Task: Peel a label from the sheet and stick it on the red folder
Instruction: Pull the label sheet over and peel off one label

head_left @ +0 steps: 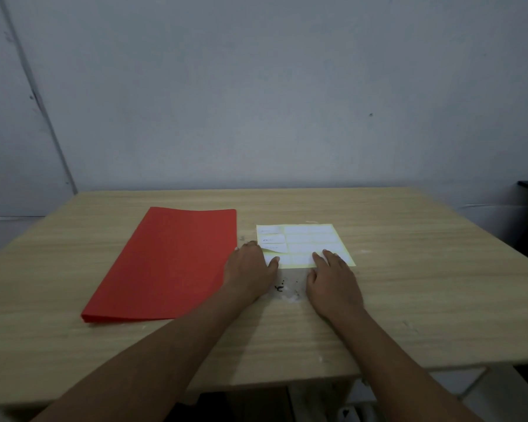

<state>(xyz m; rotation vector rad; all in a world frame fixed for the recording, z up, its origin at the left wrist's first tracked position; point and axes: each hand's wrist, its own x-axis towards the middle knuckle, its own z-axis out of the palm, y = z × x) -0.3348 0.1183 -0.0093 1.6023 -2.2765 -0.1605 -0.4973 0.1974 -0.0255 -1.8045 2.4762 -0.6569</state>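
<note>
On the wooden counter (409,269), the red folder (171,266) lies closed to the left, the label sheet (311,239) just right of it. The left hand (250,269) pinches a lifted label (273,249) at the sheet's left edge. The right hand (333,278) lies flat, fingers spread, pressing the sheet's near edge.

Wood table (409,284) w/ red folder (171,263) left, label sheet (311,239) right.

Open desk (409,269) right of label sheet (305,245) and along near edge. Narrow bare strip between red folder (171,263) and sheet, partly taken by left hand (250,269). Wall (256,102) close behind.
</note>
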